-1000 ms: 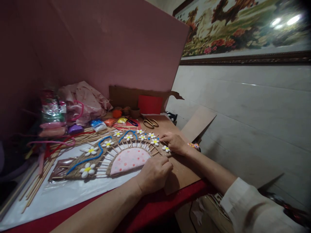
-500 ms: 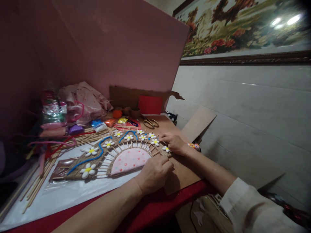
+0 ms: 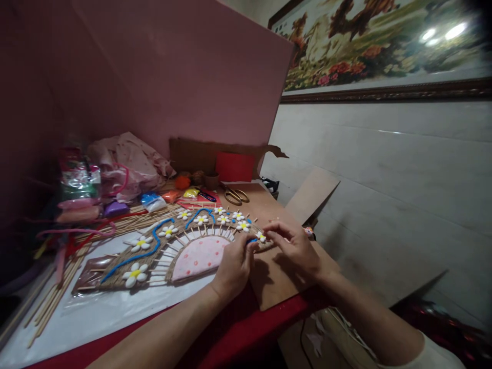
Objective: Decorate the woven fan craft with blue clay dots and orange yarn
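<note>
A fan-shaped craft piece (image 3: 169,251) of brown twine and wooden sticks lies on the table, with white clay flowers, a blue pipe cleaner and a pink dotted half-circle (image 3: 200,256). My left hand (image 3: 234,266) pinches a small blue bit (image 3: 251,240) at the fan's right end. My right hand (image 3: 298,246) hovers just beside it over brown cardboard (image 3: 277,282), fingers apart and curled toward the same spot, holding nothing I can see.
Clay packets (image 3: 154,201), plastic bags (image 3: 126,164), pink pipe cleaners (image 3: 73,231) and loose wooden sticks (image 3: 57,292) crowd the left and back. Gold scissors (image 3: 235,196) lie behind the fan. A pink board (image 3: 184,77) stands behind; a tiled wall is at right. White plastic sheet (image 3: 115,307) covers the red table.
My right hand lifted off the fan's right edge and drew back toward me. My left hand moved up from the pink half-circle's edge and now pinches a blue bit at the fan's end.
</note>
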A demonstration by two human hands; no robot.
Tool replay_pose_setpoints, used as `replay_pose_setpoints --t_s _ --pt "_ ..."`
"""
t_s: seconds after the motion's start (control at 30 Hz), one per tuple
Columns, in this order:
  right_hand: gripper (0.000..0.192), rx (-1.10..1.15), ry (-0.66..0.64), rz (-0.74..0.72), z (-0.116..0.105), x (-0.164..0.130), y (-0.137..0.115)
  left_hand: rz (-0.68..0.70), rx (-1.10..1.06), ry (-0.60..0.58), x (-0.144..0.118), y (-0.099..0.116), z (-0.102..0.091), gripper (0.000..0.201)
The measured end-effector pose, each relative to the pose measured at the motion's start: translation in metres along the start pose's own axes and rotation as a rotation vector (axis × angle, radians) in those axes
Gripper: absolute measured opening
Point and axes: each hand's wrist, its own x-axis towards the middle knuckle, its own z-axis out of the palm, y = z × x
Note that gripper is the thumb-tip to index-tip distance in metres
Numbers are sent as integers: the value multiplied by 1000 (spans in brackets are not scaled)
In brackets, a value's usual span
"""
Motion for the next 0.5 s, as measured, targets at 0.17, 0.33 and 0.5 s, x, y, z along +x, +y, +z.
replay_pose_setpoints --t_s 0.17,0.33,0.5 --pt "13 -68 -38 -94 5 -20 -15 43 -127 30 2 4 -3 15" --pt "18 -101 -28 -129 12 -25 -7 -166 -439 16 -1 8 1 14" --pt "13 -81 -26 -240 11 -28 -5 -252 -602 -40 -2 13 3 18"
